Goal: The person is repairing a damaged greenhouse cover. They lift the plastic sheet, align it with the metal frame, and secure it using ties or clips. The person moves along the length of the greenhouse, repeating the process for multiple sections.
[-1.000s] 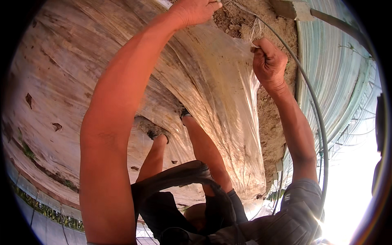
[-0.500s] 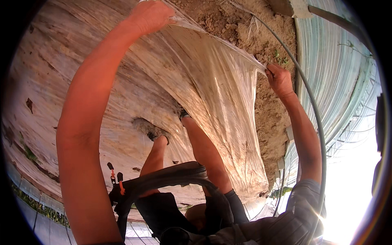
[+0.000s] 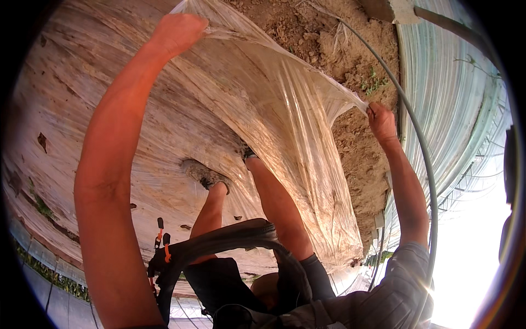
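Left hand [image 3: 178,32], right hand [image 3: 382,122] gripping plastic sheet [image 3: 285,115], fingertips hidden

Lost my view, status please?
Left hand and right hand both gripping clear plastic sheet, lifted off soil. Metal hoop beside right hand.

Single head-worn fisheye view, looking steeply down past the person's own torso and legs to the ground. Both forearms enter from the lower edge and reach to the far side. The clear plastic ground sheet [image 3: 285,126] fills the near-to-middle field at close range. Edges curve strongly; corners are black. No second view present.
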The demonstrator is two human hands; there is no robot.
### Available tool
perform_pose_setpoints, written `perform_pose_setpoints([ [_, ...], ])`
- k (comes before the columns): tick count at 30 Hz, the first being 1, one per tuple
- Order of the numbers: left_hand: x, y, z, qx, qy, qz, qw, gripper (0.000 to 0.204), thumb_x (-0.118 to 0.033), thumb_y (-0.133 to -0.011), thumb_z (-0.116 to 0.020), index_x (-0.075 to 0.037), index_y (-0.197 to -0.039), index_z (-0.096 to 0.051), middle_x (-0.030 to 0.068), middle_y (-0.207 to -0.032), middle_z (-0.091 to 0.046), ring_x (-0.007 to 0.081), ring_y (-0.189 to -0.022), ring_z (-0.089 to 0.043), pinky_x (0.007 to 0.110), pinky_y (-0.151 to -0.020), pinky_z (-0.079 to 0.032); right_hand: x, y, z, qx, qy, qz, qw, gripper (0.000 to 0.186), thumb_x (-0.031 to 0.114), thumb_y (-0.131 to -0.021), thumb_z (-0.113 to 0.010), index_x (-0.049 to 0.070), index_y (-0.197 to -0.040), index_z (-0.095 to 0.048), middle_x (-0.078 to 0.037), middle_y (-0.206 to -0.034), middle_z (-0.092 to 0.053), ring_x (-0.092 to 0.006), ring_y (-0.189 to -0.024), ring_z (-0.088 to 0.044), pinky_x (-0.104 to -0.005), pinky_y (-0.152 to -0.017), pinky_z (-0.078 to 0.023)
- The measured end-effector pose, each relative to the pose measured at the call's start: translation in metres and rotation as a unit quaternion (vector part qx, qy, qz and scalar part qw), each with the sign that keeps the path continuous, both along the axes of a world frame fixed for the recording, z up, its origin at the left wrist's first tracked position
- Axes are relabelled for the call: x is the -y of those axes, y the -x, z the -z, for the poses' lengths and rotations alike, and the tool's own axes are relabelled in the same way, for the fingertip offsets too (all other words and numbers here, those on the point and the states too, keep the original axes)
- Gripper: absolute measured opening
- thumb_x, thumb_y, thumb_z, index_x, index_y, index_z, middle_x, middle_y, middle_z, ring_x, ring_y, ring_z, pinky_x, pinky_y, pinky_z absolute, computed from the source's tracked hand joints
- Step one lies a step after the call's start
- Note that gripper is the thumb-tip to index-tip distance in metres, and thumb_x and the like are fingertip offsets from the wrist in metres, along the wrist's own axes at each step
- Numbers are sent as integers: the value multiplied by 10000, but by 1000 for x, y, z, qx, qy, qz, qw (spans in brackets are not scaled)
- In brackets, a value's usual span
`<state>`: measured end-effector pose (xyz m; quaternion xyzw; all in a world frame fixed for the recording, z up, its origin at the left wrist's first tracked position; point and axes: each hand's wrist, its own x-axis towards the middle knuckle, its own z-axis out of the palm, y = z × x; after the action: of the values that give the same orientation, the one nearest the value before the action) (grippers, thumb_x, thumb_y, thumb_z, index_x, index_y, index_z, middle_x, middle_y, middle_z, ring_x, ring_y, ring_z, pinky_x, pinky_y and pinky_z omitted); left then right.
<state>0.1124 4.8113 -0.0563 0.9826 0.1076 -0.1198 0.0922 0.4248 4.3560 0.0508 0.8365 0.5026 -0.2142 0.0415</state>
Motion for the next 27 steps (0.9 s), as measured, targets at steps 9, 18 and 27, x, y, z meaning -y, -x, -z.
perform_pose_setpoints([
  [9,-5,7,1,-18,-3,-37,999,177,-258,-890,-644,-84,-915,-617,102,-809,-656,310,-809,-649,461,-673,-520,25,-6,10,2,-1,40,999,62,70,-864,-579,41,-812,-566,-179,-794,-590,-409,-709,-606,-441,-620,-475],
  [18,-59,10,-14,180,194,-139,954,341,-364,-887,-677,-57,-1029,-632,64,-742,-549,238,-801,-564,355,-732,-457,32,-91,30,32,-124,239,963,247,216,-920,-497,41,-849,-657,-149,-717,-652,-257,-679,-651,-357,-650,-496],
  [27,-77,-92,-70,313,331,-330,826,201,-166,-858,-686,7,-927,-611,62,-792,-600,128,-772,-548,325,-693,-457,-61,-87,11,-162,-274,511,798,262,183,-1003,-465,58,-794,-562,5,-683,-524,-100,-571,-464,-270,-530,-417],
])
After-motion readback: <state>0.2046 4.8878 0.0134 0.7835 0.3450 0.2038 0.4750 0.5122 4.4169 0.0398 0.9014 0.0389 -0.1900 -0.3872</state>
